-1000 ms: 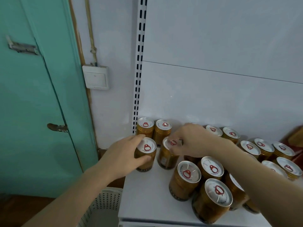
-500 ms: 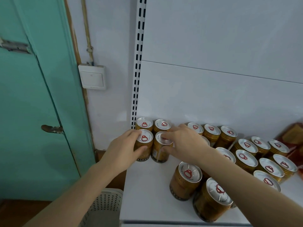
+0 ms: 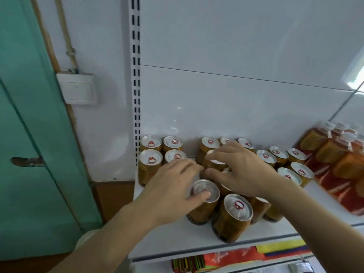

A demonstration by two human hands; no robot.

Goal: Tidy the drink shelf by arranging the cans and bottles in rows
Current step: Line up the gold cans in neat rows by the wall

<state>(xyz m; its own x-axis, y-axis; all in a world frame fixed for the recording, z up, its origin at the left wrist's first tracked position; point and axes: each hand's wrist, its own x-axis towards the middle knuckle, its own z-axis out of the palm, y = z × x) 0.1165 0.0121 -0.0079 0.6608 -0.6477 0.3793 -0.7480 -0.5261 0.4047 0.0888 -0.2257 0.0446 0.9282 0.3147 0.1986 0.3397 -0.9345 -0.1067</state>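
On the shelf [image 3: 167, 247], perhaps eighteen cans [image 3: 232, 217], two hands among them.

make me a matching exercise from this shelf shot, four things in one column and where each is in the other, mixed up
Things:
1. left hand
2. right hand
3. wall switch
4. orange bottles

Places:
A. far right of the shelf
B. on the wall beside the green door
C. thumb on a front can's lid
D. over the cans mid-shelf

Pairs: 1-C, 2-D, 3-B, 4-A
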